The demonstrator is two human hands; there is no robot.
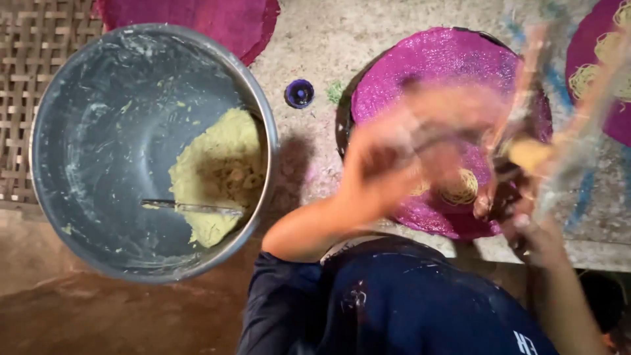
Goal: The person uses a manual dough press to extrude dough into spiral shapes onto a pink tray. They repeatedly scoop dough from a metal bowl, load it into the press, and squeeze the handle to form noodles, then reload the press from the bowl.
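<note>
A big round metal bowl [98, 151] sits at the left of the scene, its grey inside smeared pale, and a lump of yellow-green dough [220, 174] lies heaped against its right wall. A thin metal spoon handle [190, 208] pokes level out of the dough toward the left. Just right of the bowl, on the speckled pale floor [309, 39], lies a small round dark blue cap [299, 93]. Right of the cap lies a round magenta mat [440, 66] with a glittery weave, and on its near part rests a small coil of thin yellow dough strands [463, 189]. The left hand [388, 158] hovers over this mat, badly blurred, so whether it is open or closed cannot be told. The right hand [536, 227] is at the mat's near right edge, also blurred; it seems wrapped around a dark press [506, 190] with a pale yellow blob by it, though the grip is not clear. Another magenta mat [595, 39] at the far right carries more yellow coils, and a third [217, 20] shows at the far edge above the bowl. A woven lattice panel [33, 59] lies at the far left.
</note>
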